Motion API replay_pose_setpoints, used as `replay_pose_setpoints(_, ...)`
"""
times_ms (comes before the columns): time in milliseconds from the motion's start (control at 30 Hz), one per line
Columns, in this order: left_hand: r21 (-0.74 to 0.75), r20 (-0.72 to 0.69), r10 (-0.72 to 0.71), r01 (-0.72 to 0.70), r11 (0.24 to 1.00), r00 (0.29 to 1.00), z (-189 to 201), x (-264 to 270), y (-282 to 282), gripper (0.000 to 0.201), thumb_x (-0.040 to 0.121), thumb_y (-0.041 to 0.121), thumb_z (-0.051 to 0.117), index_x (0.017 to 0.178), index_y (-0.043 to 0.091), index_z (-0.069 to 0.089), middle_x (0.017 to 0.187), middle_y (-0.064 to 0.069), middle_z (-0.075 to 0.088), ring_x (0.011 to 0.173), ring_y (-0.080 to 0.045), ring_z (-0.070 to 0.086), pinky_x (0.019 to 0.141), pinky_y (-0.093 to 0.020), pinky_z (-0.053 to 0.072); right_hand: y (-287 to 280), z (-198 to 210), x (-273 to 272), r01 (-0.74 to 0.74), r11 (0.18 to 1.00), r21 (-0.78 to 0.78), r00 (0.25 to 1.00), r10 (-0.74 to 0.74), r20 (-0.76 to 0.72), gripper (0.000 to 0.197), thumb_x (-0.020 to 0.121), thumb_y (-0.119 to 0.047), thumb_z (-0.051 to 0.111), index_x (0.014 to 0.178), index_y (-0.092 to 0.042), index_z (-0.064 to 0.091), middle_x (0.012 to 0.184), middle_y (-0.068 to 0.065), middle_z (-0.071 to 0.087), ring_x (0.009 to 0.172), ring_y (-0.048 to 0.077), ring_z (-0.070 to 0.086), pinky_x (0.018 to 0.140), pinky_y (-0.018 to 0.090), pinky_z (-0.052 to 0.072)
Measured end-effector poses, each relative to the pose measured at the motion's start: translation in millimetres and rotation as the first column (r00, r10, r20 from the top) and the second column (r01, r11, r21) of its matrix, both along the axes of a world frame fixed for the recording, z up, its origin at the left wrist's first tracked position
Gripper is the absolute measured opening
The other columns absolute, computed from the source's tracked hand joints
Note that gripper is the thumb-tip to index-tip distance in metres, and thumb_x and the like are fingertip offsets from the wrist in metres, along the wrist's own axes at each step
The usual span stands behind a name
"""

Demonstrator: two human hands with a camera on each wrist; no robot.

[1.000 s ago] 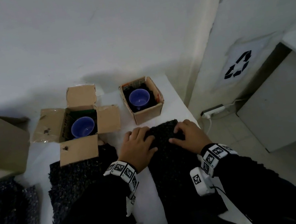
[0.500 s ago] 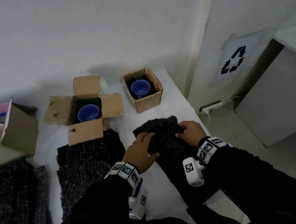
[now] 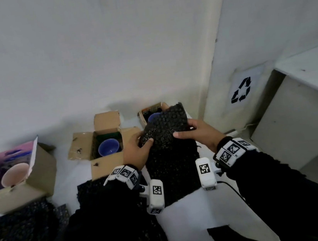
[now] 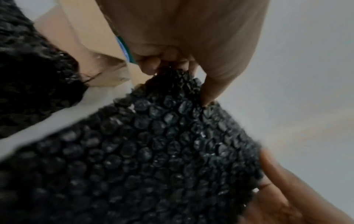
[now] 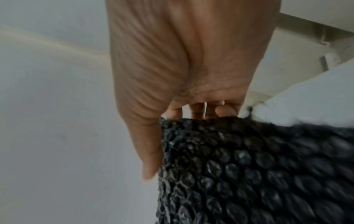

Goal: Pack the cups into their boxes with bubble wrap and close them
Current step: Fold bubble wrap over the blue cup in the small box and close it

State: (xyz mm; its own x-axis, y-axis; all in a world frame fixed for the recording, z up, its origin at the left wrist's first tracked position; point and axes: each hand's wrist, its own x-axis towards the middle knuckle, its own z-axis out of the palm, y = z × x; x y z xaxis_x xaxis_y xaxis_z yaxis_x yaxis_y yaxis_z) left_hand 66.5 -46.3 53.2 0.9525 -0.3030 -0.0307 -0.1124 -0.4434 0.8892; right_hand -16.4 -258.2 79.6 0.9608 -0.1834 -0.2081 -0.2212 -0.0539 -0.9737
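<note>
A black bubble wrap sheet (image 3: pixel 166 139) is lifted off the white table (image 3: pixel 196 212), its top edge raised in front of the small right box (image 3: pixel 148 109). My left hand (image 3: pixel 137 149) pinches its left edge and my right hand (image 3: pixel 192 132) pinches its right edge. The wrist views show the black bubble wrap (image 4: pixel 153 151) (image 5: pixel 249 166) held between thumb and fingers. A blue cup (image 3: pixel 153 116) sits in the right box, partly hidden by the wrap. Another blue cup (image 3: pixel 108 146) sits in the open middle box (image 3: pixel 107 163).
A larger box (image 3: pixel 40 176) with a pink cup (image 3: pixel 15 176) stands at the left. More black bubble wrap (image 3: pixel 17 230) lies on the table at the left and under my arms. A grey cabinet (image 3: pixel 296 122) stands to the right of the table edge.
Both hands have picked the bubble wrap sheet up from the table and raised its far end toward the right box. The head view has shifted.
</note>
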Motion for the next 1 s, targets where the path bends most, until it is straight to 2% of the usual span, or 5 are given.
replay_pose_setpoints(167,0.135,0.172,-0.073,0.050,0.990,0.982,35.9,28.0,6.8,0.069,0.082,0.025,0.074,0.142,0.020,0.041,0.126,-0.010,0.061,0.116,-0.025,0.057,0.089,-0.027,0.044,3.4,17.8,19.9,0.230,0.948,-0.220,0.971,-0.209,0.114,0.016,0.074,-0.011,0.082,0.086,-0.018,0.073,0.091,0.003,0.074,0.084,0.016,0.068,0.079,0.027,0.054)
replay_pose_setpoints(333,0.209,0.226,-0.015,-0.034,0.977,0.974,78.1,55.7,8.4,0.063,0.079,0.030,0.076,0.134,0.017,0.050,0.087,0.002,0.064,0.080,-0.013,0.058,0.068,-0.024,0.043,3.3,46.5,49.6,0.308,0.925,-0.222,0.943,-0.266,0.201,0.014,0.079,-0.009,0.076,0.083,-0.020,0.068,0.075,-0.001,0.068,0.062,0.012,0.062,0.053,0.021,0.046)
replay_pose_setpoints(567,-0.071,0.330,0.055,-0.033,0.997,0.942,105.3,91.2,-13.7,0.037,0.065,0.048,0.075,0.083,0.017,0.067,0.083,0.003,0.069,0.083,-0.014,0.064,0.076,-0.027,0.050,-9.2,79.4,92.7,0.353,0.885,-0.305,0.877,-0.200,0.436,0.015,0.080,-0.016,0.074,0.081,-0.025,0.062,0.084,-0.007,0.066,0.082,0.011,0.062,0.078,0.023,0.048)
replay_pose_setpoints(733,-0.175,0.556,0.038,0.072,0.982,0.830,97.4,97.2,-29.4,0.029,0.075,0.043,0.069,0.075,0.016,0.058,0.099,0.000,0.067,0.097,-0.011,0.062,0.083,-0.030,0.052,-21.8,79.4,103.7,0.424,0.806,-0.413,0.757,-0.065,0.650,0.019,0.077,-0.019,0.073,0.092,-0.019,0.061,0.100,0.001,0.062,0.096,0.014,0.061,0.085,0.030,0.051)
replay_pose_setpoints(1000,0.282,0.582,-0.290,0.147,0.948,0.760,24.1,89.8,-30.1,0.024,0.073,0.018,0.067,0.070,0.019,0.043,0.133,-0.002,0.051,0.102,-0.018,0.057,0.086,-0.031,0.048,-47.5,5.7,100.8,0.352,0.662,-0.662,0.793,0.165,0.587,0.025,0.066,-0.004,0.069,0.088,-0.013,0.059,0.103,0.000,0.052,0.098,0.017,0.054,0.080,0.026,0.049)
